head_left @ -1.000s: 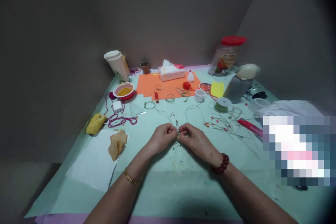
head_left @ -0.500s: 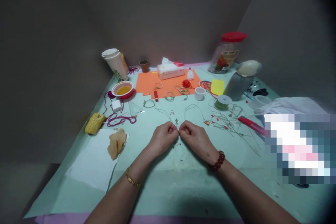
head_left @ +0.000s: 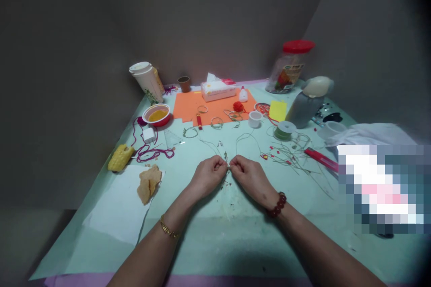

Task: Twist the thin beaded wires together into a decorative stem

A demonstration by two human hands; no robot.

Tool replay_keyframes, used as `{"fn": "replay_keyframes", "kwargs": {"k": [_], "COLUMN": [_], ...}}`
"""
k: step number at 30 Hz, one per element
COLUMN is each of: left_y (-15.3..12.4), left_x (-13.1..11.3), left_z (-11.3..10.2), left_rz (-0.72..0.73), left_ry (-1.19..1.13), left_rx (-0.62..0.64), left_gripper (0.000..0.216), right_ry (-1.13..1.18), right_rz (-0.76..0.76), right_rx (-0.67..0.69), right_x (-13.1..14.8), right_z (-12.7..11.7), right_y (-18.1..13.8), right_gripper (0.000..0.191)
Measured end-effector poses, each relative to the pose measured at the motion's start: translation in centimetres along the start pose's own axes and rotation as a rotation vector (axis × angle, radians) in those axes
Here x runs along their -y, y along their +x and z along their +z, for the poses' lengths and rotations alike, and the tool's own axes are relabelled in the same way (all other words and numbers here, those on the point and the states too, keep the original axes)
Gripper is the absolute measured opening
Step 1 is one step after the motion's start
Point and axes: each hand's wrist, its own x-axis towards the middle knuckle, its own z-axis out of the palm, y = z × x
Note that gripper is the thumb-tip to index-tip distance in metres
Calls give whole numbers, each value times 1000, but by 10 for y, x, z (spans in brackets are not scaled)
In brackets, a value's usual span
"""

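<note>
Close together over the middle of the table, both hands are closed in a pinch. My left hand (head_left: 209,174) grips a thin green cord (head_left: 212,147), which trails up and away beyond the fingers. My right hand (head_left: 248,174) pinches cord too, and a loose loop (head_left: 249,134) of it curves out past the knuckles. Only a small gap separates the fingertips; the bit of cord between them is too small to make out clearly. Tiny dark scraps (head_left: 226,184) lie on the table just below and above the fingertips.
Right of the hands lie cut green cords (head_left: 286,154), a green cord spool (head_left: 284,130) and a red cutter (head_left: 319,159). On orange paper (head_left: 185,103) rest cord rings and a tissue box (head_left: 218,92). Leftward are a bowl (head_left: 157,115), purple cord (head_left: 155,153), corn (head_left: 121,158) and brown flat pieces (head_left: 149,184).
The fingertips have moved slightly apart, with a small gap now showing between them. Both hands keep their pinch. The whole view has shifted very slightly.
</note>
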Motion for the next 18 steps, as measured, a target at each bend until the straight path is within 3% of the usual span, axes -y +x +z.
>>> {"fn": "replay_keyframes", "kwargs": {"k": [12,18], "left_y": [0,-4], "left_x": [-4,-14], "left_z": [1,0], "left_rz": [-73,-95], "left_ry": [-60,41], "left_rx": [-50,-97], "left_gripper": [18,17], "right_ry": [80,72], "right_rz": [15,30], "right_rx": [55,78], "right_x": [-1,0], "right_z": [-4,-6], "right_y": [2,3], "right_gripper": [15,16]}}
